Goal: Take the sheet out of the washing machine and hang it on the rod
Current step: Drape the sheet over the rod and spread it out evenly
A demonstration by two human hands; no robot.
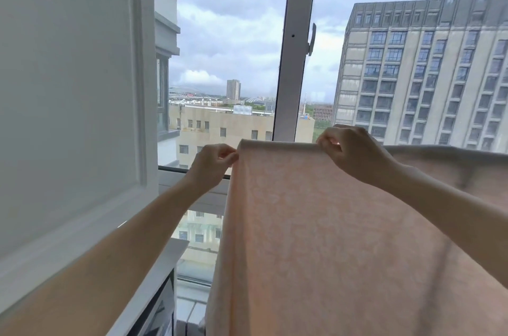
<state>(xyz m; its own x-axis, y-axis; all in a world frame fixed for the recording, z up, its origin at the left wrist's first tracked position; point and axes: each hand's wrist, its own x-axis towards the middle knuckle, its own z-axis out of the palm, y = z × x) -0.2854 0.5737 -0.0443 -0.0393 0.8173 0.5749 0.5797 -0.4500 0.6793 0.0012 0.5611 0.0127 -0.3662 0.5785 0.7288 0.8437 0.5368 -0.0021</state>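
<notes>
I saw pink sheet (pixel 316 225) hanging flat before window (pixel 233 46). Left hand (pixel 213 161) pinched sheet's top left corner. Right hand (pixel 349 148) curled, gripped top edge further right. Rod hidden under fold, couldn't tell. Gray building (pixel 426 68) stood outside.

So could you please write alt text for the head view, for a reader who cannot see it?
Two bare hands, left hand and right hand, pinch the top edge of a pale peach sheet that hangs down before a window overlooking city buildings under cloudy sky.
</notes>
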